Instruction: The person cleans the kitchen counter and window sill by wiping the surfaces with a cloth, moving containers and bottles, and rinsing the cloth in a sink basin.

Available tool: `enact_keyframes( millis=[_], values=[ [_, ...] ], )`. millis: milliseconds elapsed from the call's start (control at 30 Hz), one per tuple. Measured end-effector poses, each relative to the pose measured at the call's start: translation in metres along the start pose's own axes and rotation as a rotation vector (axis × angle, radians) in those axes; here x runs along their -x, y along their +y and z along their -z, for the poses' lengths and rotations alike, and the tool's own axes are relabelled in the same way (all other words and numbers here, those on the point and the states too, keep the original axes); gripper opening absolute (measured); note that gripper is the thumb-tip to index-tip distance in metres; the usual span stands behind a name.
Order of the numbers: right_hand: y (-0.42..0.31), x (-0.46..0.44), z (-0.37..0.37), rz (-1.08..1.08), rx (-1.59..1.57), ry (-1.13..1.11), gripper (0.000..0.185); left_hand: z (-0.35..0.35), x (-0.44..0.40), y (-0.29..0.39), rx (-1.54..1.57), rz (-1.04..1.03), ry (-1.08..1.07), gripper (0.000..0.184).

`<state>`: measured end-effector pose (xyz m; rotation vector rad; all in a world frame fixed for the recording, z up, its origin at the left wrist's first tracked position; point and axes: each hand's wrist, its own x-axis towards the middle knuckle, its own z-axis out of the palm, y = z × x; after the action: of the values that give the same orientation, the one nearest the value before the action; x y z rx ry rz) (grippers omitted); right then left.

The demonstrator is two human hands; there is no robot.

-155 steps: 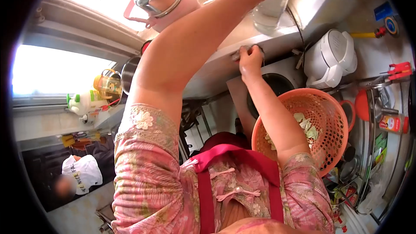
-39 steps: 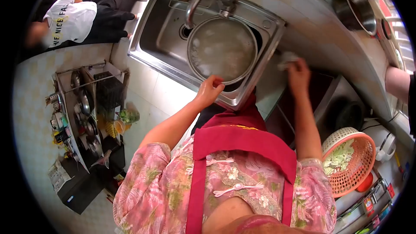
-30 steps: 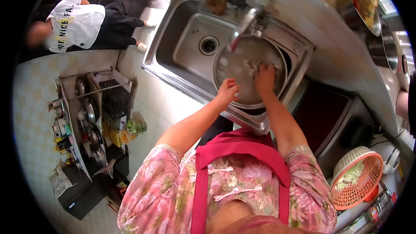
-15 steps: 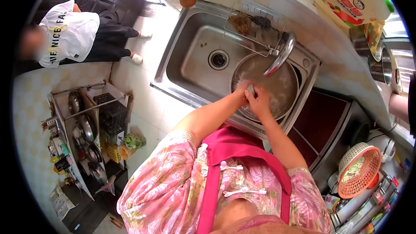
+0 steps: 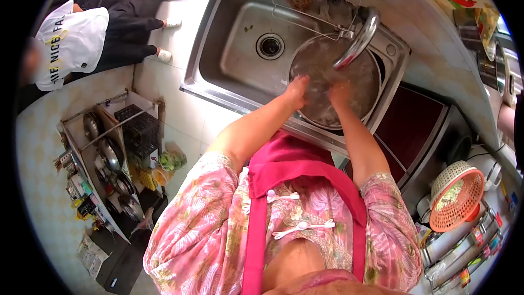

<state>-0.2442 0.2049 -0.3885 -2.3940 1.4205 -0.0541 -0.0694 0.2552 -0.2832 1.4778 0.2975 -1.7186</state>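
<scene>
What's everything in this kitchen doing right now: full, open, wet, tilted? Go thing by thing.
Metal basin: standing in the sink, holding water
Water: cloudy
Left hand: at the basin's near-left side, blurred
Right hand: partly under the water, grip unclear
Faucet: spout over the basin; can't tell whether it's running
Drain: uncovered
Orange colander: tilted, pale food inside
Apron: worn

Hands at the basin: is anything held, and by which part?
Cannot tell: left hand and right hand are blurred against the murky water in the basin; nothing held shows.
</scene>
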Motion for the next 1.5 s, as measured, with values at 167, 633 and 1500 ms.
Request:
enact_keyframes(
  millis=[167, 633, 1500],
  values=[
    [-0.095, 0.001, 0.095, -0.13, -0.865, -0.059, 0.033, -0.006, -0.017, -0.008, 0.388, 0.295, -0.365, 0.032],
    [-0.07, -0.003, 0.088, -0.174, -0.463, 0.284, 0.025, -0.017, -0.009, 0.007, -0.159, -0.06, -0.091, 0.063],
    [-0.14, 0.06, 0.221, 0.264, -0.333, 0.149, 0.045, -0.034, 0.114, 0.159, -0.019, -0.506, -0.059, 0.033]
  ],
)
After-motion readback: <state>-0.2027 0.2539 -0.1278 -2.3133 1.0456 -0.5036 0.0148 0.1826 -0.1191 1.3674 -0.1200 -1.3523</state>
